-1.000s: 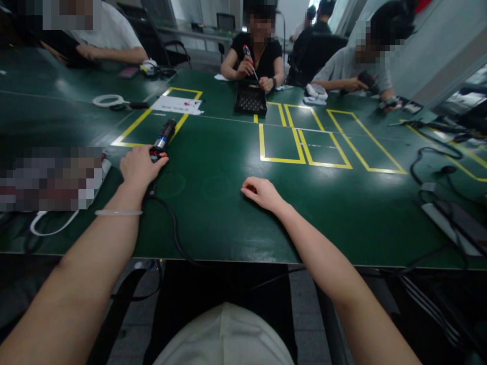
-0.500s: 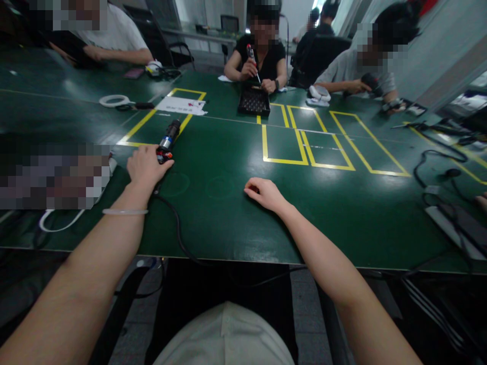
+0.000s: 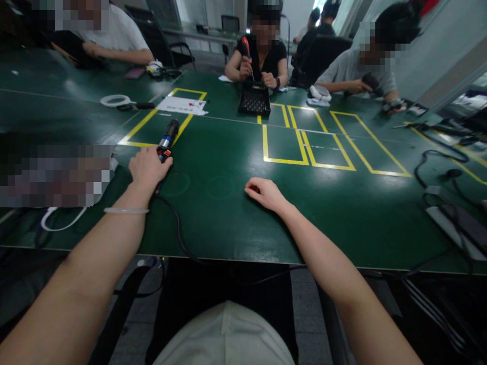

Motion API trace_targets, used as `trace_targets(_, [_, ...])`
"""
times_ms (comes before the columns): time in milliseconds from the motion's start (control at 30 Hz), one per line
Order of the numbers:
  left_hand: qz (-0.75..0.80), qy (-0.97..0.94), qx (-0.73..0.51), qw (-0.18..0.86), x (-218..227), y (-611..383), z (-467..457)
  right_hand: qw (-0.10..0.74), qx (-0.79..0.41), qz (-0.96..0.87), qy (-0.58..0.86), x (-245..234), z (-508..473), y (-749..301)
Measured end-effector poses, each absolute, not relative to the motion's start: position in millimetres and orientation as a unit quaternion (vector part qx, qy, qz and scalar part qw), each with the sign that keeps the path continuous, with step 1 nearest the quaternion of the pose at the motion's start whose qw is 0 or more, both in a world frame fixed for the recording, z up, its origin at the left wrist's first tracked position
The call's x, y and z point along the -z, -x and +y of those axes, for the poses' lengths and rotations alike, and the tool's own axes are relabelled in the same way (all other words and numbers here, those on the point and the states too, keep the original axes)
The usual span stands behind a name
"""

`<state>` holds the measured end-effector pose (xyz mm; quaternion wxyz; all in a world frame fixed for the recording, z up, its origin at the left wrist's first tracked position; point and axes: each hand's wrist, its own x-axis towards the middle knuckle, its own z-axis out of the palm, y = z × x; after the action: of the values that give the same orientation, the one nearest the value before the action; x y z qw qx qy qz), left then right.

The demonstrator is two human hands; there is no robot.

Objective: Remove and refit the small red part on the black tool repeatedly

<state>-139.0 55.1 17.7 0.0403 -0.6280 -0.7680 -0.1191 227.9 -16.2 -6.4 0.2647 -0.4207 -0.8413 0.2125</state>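
Observation:
My left hand (image 3: 147, 166) is wrapped around a black corded power tool (image 3: 167, 136) with a silver-and-blue collar and an orange-red part near my fingers. The tool lies on the green table, its dark ridged end pointing away from me. From beside my wrist a black cable (image 3: 177, 223) runs over the near table edge. My right hand (image 3: 266, 193) rests on the table to the right, its fingers loosely curled in with the thumb against them. Only shadow shows in its palm, and nothing sticks out of it.
Yellow tape outlines (image 3: 285, 161) mark the table. A white paper sheet (image 3: 182, 105) and a white ring-shaped item (image 3: 114, 101) lie beyond my left hand. A person opposite holds a red-handled screwdriver (image 3: 246, 48) over a black tray (image 3: 254, 104). Cables (image 3: 418, 165) lie at right.
My hands stay almost where they were; the left thumb has shifted very slightly on the tool. Across the table, the person's screwdriver has moved a little up and left.

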Motion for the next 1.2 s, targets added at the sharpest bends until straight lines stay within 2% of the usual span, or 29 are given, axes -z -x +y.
trace_targets(400, [-0.754,0.640,0.115,0.092,-18.6,132.1,50.6,0.263,-0.214,-0.841,0.422,8.2,-14.9,-228.3])
trace_targets(933, [-0.763,0.628,0.147,0.035,-19.3,130.1,56.8,0.259,-0.225,-0.839,0.423,5.5,-15.9,-228.5])
trace_targets(1200, [-0.749,0.643,0.138,0.083,-16.0,131.5,54.8,0.257,-0.227,-0.841,0.419,6.3,-15.2,-228.2])
